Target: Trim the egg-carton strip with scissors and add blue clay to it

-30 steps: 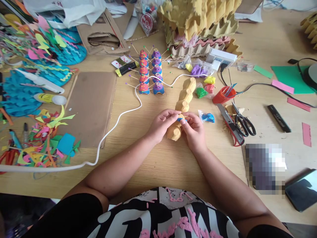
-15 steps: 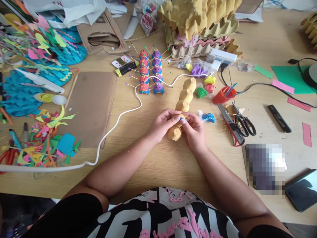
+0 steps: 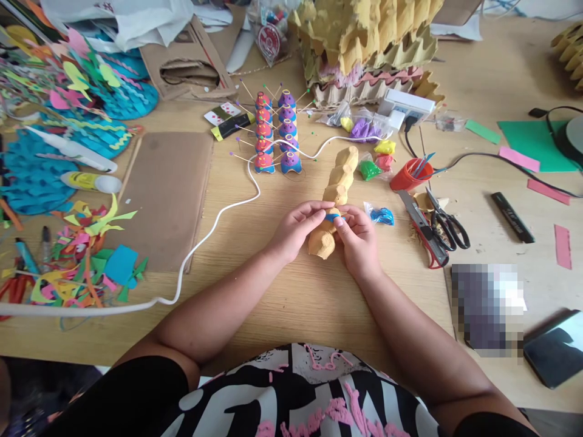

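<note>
A strip of yellow egg-carton cups (image 3: pixel 344 173) lies lengthwise away from me on the wooden table. My left hand (image 3: pixel 298 229) grips its left side, thumb and fingertips closed on one cup. On the right, my right hand (image 3: pixel 359 238) pinches the same cup, its thumb pressing a thin band of blue modelling clay (image 3: pixel 333 216). The band runs across the cup between my two thumbs; its right end is hidden under the right thumb. A small bag of blue clay (image 3: pixel 381 215) lies just right of my right hand.
Two painted egg-carton strips, red (image 3: pixel 264 130) and purple (image 3: pixel 288 130), bristle with pins. A white cable (image 3: pixel 218 218) crosses the table on the left. On the right are a red cup (image 3: pixel 412 175), a box cutter (image 3: pixel 426 230) and scissors (image 3: pixel 449 224). Egg trays (image 3: pixel 364 36) are stacked behind.
My left thumb has drawn back slightly to the left, so more of the blue clay band shows across the cup. The carton strip stays in nearly the same place.
</note>
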Tool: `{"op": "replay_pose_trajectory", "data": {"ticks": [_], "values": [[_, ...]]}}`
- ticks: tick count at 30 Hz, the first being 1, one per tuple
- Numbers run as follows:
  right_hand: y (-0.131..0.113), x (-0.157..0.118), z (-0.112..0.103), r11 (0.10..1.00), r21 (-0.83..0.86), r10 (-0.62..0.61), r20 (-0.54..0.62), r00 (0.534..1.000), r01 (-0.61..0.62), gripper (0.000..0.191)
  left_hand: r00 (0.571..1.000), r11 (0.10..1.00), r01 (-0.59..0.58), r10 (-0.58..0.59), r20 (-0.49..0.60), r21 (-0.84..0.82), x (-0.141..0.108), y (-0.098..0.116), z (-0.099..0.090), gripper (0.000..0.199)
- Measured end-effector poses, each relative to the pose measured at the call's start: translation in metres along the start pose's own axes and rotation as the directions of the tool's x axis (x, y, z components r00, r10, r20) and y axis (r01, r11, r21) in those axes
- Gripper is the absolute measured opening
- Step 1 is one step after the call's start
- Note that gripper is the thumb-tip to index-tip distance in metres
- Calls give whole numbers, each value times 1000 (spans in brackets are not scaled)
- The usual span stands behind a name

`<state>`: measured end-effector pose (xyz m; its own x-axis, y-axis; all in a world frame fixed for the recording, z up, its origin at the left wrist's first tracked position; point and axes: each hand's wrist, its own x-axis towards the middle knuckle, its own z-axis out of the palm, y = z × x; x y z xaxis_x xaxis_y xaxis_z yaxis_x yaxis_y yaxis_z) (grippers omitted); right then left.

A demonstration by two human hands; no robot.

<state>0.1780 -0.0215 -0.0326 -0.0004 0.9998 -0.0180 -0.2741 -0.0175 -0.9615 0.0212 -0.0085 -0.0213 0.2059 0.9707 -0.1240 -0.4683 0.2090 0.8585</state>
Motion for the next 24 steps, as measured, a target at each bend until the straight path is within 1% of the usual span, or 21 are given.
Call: {"op": "replay_pose_trajectory", "data": {"ticks": [4,9,15,21,24], "values": [[-1,-1,0,1000,-7,2,7,1000,-2,43,1000,1000,-6,6,-11,-24,1,-3,0,40],[0,-1,0,1000,5,-5,17,1000,5,42,1000,1000,-10,10,-5,-28,1,-3,-1,42],[1,-1,0,1000,8,9,3,1000,-9,43,999,999,-7,9,44,-45,1,-3,1,45],[1,-2,-1,1000,22,10,-13,1000,-10,46,1000,998,-8,9,20,-56,1,-5,2,44],[4,-1,-3,998,57,22,-25,999,-21,46,1000,998,-7,7,11,-57,0,-4,1,45]]}}
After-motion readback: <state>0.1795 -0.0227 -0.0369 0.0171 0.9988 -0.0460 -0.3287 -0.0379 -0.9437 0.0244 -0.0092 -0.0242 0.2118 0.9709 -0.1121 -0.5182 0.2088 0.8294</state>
